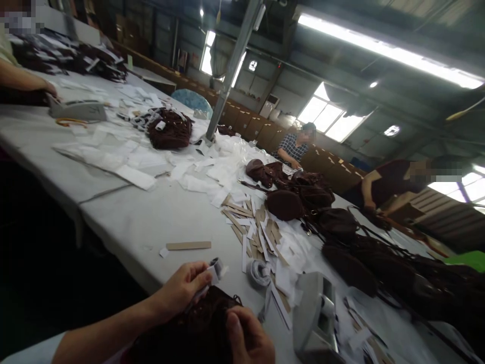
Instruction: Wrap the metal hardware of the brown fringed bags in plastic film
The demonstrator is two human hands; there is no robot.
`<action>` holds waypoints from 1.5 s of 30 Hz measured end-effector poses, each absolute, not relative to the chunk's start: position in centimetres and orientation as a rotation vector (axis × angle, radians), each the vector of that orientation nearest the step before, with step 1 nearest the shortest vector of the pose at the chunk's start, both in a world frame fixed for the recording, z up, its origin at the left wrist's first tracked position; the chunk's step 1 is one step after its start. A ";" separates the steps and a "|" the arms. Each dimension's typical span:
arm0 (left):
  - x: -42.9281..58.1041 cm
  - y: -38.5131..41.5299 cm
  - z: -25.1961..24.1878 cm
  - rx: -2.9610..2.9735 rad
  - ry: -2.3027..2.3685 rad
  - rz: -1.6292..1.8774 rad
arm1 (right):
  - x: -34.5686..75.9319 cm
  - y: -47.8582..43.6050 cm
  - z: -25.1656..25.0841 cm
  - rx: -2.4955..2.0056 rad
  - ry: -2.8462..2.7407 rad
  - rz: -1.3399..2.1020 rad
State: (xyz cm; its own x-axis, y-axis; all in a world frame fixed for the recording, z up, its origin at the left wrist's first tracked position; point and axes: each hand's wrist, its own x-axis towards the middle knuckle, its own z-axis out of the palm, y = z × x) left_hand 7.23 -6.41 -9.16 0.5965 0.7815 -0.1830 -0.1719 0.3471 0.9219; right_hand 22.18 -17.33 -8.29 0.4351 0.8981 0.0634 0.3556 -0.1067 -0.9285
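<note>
At the table's near edge, my left hand (187, 285) is closed, thumb and fingers pinching a small curled grey-and-white strip (215, 270). Beneath both hands sits a dark brown bag (189, 333), its lower part cut off by the frame. My right hand (250, 336) is closed at the bag's right upper edge, thumb against bent fingers; it seems to grip the bag there. A thin dark loop (237, 299) sticks up between the hands. On the table just beyond lie a coiled grey-white strip (259, 273) and a flat cardboard strip (188, 245).
A grey tape dispenser (316, 318) stands right of my hands, near a heap of cardboard strips (261, 232). Dark brown bags (348, 237) line the right side. Another dispenser (81, 110) is far left beside a co-worker's hand (47, 88). A metal post (233, 71) rises from the table.
</note>
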 end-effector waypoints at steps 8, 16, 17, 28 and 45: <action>6.9 -7.1 -8.5 1.052 0.662 0.788 | 19.7 -13.2 -7.8 -1.638 -1.163 0.863; 6.9 -7.1 -8.9 1.061 0.641 0.808 | 19.8 -12.6 -7.9 -1.656 -0.962 1.035; 6.9 -7.2 -9.0 1.040 0.635 0.810 | 19.7 -12.5 -7.9 -1.648 -0.934 1.046; 7.0 -6.6 -9.5 0.726 0.595 0.821 | 18.2 -11.7 -7.5 -1.556 -1.004 0.989; 7.4 -7.2 -10.3 0.208 0.536 0.829 | 17.9 -11.5 -7.5 -1.534 -0.882 0.921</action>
